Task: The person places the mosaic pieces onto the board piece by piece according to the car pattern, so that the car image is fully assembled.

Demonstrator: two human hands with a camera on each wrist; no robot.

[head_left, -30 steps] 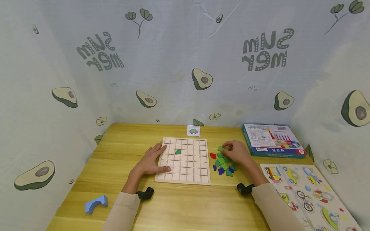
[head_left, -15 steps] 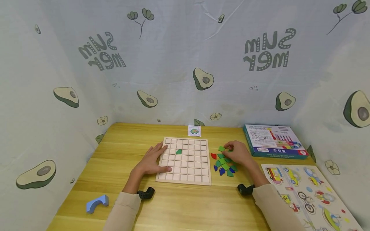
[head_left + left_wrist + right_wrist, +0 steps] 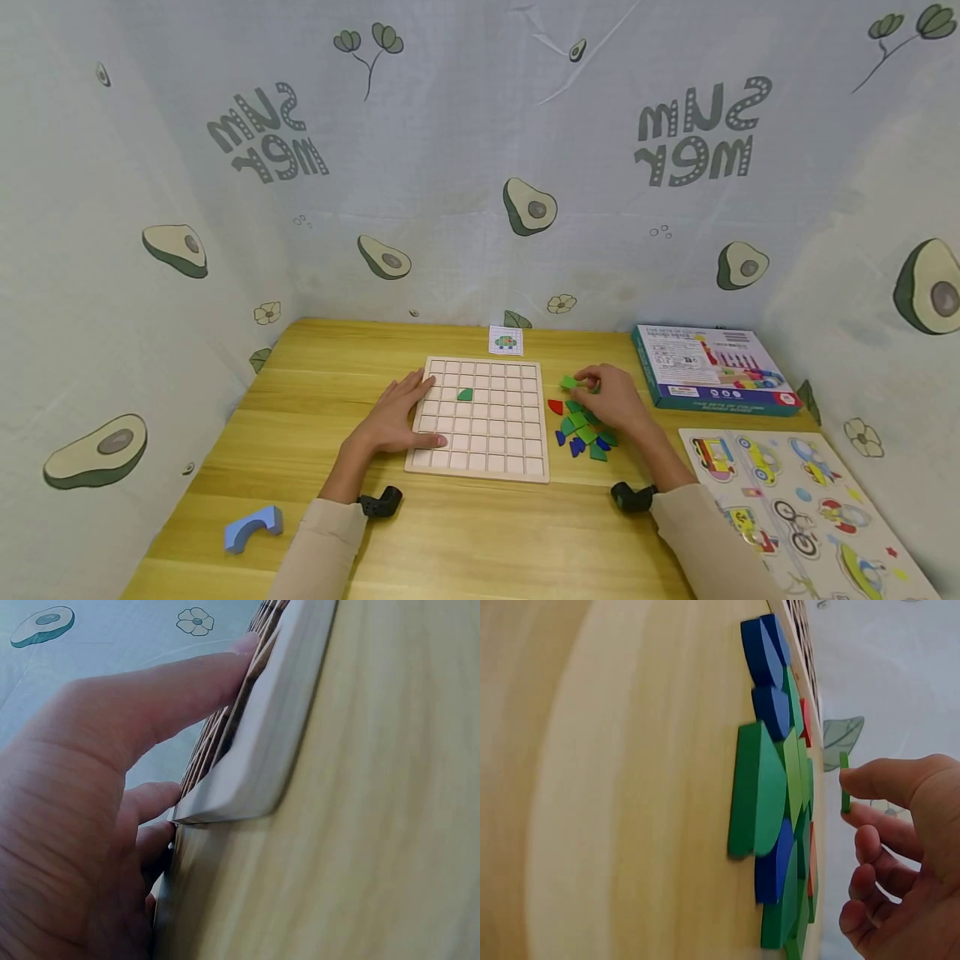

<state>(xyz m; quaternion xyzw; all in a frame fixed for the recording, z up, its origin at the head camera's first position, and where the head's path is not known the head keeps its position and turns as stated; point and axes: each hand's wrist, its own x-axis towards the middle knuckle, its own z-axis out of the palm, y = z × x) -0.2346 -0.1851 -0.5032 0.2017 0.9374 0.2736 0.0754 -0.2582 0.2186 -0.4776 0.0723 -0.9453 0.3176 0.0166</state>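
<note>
pieces [image 3: 577, 420] partly hidden by right hand [image 3: 615, 400], fine box print [image 3: 675, 353] unreadable

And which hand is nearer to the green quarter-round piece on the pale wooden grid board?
Left. The left hand touches the board, left of the quarter-round piece; the right hand is right of the board, pinching a light green flat piece.

Gridded board [image 3: 478, 425] (1 green piece [image 3: 466, 395]), right hand [image 3: 611, 400] pinching tile [image 3: 567, 382]

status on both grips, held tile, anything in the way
Light green square tile pinched in right grip, held aloft. Left grip resting on left side of pale wooden grid board. Red rounded tile beside board, possibly in the way.
</note>
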